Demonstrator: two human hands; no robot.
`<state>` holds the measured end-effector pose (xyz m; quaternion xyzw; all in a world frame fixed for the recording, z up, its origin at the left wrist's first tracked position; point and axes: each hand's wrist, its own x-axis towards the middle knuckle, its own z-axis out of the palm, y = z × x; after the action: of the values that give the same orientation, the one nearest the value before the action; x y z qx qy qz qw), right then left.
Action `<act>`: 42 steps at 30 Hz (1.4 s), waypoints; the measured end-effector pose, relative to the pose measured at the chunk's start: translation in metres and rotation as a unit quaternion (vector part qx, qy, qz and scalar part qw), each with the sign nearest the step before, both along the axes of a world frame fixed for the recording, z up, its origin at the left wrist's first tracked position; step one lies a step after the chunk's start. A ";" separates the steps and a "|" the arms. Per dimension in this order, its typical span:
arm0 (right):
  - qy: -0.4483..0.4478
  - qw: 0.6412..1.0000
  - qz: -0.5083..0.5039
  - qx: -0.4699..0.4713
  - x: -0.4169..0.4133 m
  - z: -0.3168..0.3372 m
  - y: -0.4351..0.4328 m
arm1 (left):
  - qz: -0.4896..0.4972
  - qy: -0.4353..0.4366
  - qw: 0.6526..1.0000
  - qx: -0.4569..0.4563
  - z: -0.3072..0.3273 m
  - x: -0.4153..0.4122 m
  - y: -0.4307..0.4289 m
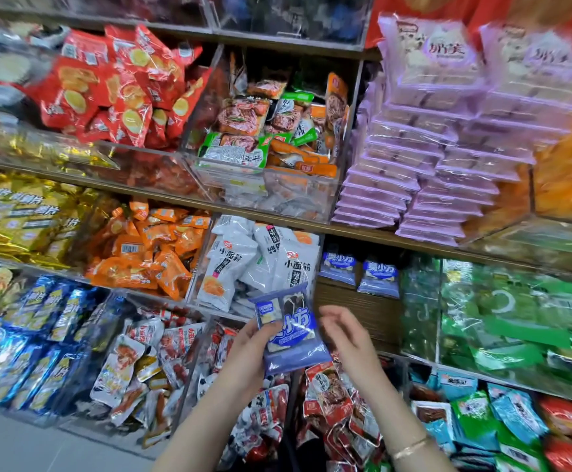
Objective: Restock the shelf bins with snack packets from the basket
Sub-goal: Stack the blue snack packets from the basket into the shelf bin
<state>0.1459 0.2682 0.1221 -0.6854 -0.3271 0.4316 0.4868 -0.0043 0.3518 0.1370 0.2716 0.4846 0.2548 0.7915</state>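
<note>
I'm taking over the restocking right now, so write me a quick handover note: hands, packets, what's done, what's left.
Left hand: holds a blue packet by its left edge, raised in front of the shelves.
Right hand: beside that packet, fingers loose, gripping nothing; contact unclear.
Done: two matching packets stand in the shelf slot just above and right of the hands.
Left: the held packet probably belongs in that slot. The basket is out of view, so the remaining stock is unknown.

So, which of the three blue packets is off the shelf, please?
The blue packet pinched by the left hand; the other two stand on the wooden shelf.
</note>
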 end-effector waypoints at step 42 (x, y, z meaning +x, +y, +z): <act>-0.103 0.970 -0.047 -0.213 0.048 -0.100 -0.008 | -0.263 0.410 0.604 0.631 -0.054 -0.044 -0.017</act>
<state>0.1940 0.2600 0.0220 -0.8288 -0.2431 0.3949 0.3132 -0.0487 0.3352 0.0830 0.8954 0.3849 0.1396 0.1752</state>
